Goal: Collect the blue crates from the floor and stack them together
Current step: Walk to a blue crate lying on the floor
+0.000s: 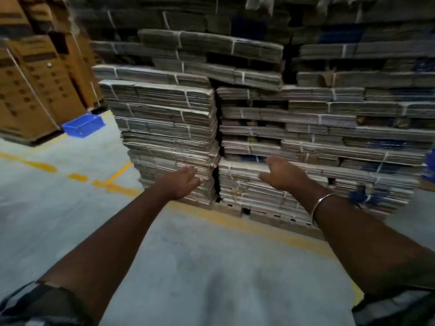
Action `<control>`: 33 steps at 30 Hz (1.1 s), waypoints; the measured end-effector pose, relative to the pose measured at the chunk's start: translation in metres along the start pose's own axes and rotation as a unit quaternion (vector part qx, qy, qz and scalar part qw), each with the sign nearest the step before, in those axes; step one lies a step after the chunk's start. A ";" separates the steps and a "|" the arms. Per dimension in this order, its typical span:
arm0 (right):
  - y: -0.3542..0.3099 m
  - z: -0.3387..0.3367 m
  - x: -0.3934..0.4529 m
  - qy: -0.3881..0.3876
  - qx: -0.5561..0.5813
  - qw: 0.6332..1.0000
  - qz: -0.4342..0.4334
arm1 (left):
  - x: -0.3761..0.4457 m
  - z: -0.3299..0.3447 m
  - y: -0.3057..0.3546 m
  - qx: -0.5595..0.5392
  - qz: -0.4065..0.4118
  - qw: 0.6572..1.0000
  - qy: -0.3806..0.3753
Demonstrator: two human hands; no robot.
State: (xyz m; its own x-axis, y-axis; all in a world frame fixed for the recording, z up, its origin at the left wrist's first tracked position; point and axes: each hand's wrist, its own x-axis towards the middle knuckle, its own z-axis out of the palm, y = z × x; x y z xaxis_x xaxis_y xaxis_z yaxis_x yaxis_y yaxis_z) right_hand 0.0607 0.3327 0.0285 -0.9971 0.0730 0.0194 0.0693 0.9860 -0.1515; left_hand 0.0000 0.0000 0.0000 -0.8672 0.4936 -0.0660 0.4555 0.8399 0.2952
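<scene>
Grey warehouse floor (70, 208), blue crate (83, 125) far left; both hands loose, holding nothing

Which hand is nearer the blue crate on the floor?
Left. The left hand reaches forward, with the blue crate farther off to its left on the floor; the right hand is farther right, beyond the left hand.

A tall wall of bundled flat cardboard (270, 128) blocks the way straight ahead, and the left hand (182, 183) and right hand (281, 171) reach out empty in front of it. Open grey floor (70, 201) runs leftward to the blue crate (82, 125), which sits beside stacked brown boxes (35, 74). Something blue at the right edge (429, 165), perhaps another crate, is too cut off to tell
</scene>
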 end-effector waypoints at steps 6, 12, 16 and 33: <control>-0.137 0.082 0.034 -0.069 0.023 0.996 -0.049 | -0.061 0.026 -0.130 -0.010 -0.093 0.995 -0.043; -0.289 0.145 0.067 -0.101 0.011 0.985 -0.141 | -0.137 0.023 -0.253 -0.025 -0.208 0.977 -0.046; -0.382 0.180 0.083 -0.118 0.036 0.969 -0.213 | -0.190 0.026 -0.322 -0.036 -0.275 0.960 -0.029; -0.653 0.291 0.284 -0.229 -0.014 0.922 -0.311 | -0.224 -0.005 -0.602 -0.053 -0.454 0.888 -0.043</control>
State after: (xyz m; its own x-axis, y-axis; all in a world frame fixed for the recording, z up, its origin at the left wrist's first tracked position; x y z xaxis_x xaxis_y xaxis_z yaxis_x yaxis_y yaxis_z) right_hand -0.2766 -0.3341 -0.1545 -0.7520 -0.5724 -0.3269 -0.5254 0.8200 -0.2270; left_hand -0.0809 -0.6167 -0.1585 -0.8469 -0.3572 -0.3940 -0.4496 0.8766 0.1718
